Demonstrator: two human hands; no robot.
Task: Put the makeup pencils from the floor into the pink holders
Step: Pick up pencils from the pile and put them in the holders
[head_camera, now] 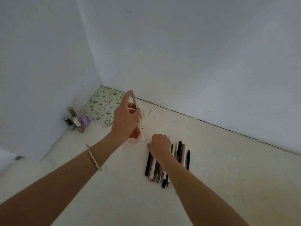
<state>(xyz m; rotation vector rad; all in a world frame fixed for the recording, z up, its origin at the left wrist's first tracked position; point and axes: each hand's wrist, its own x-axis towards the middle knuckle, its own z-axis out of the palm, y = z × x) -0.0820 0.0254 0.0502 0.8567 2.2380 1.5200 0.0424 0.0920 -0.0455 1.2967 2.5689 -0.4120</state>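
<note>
My left hand (126,119) grips a long cream and brown makeup pencil (138,117), holding it tilted above the pink holders (134,136). The holders stand on the floor, mostly hidden behind that hand. To the right, several makeup pencils (167,162) in black, white, pink and grey lie side by side in a pile on the floor. My right hand (160,144) rests on the top end of that pile, fingers curled down onto the pencils; whether it grips one is hidden.
Several nail polish bottles (76,122) stand by the left wall. A floral patterned pouch (102,106) lies in the corner behind the holders. White walls close the scene on the left and at the back. A bracelet (93,157) is on my left wrist.
</note>
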